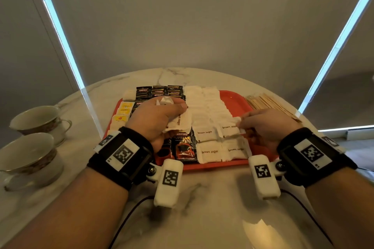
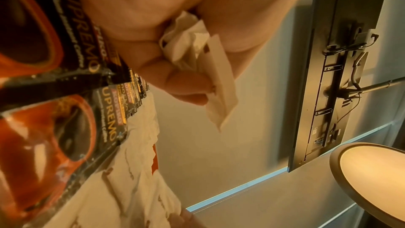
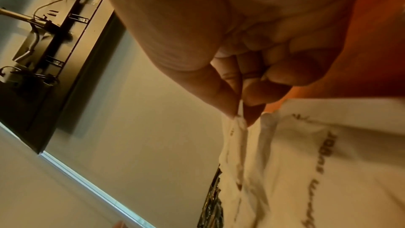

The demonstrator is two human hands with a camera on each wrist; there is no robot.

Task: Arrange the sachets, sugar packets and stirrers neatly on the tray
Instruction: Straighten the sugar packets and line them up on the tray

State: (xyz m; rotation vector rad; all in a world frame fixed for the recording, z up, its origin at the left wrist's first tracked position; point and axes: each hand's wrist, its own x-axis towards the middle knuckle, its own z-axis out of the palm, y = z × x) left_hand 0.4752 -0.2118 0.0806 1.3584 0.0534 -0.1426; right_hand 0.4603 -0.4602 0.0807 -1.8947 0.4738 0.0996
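Note:
A red tray (image 1: 235, 98) on the marble table holds rows of white brown sugar packets (image 1: 209, 150), black coffee sachets (image 1: 185, 145) and yellow sachets (image 1: 123, 107). My left hand (image 1: 159, 113) hovers over the tray's left half and grips a bunch of white sugar packets (image 2: 217, 75) in its curled fingers. My right hand (image 1: 261, 125) is at the tray's right side; thumb and forefinger pinch the corner of a brown sugar packet (image 1: 229, 129) (image 3: 238, 119) lying in the right row. Wooden stirrers (image 1: 269, 103) lie in a pile off the tray, to its right.
Two teacups (image 1: 38, 119) (image 1: 26, 155) stand at the table's left edge. Bare marble table (image 1: 212, 198) lies between me and the tray. Cables run from both wrist cameras over the near table. A grey blind hangs behind the table.

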